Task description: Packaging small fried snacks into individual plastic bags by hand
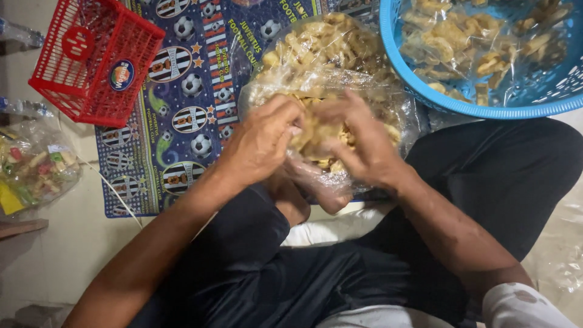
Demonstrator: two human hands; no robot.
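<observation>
Both our left hand and right hand clutch pale fried crackers inside the clear plastic bag at frame centre, fingers curled shut.

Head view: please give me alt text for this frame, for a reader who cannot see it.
A seated person's left hand and right hand work together at a small clear plastic bag of pale fried snacks over their lap. A larger clear bag of the same snacks lies beyond on a football-print mat, between a red basket and a blue basket.
</observation>
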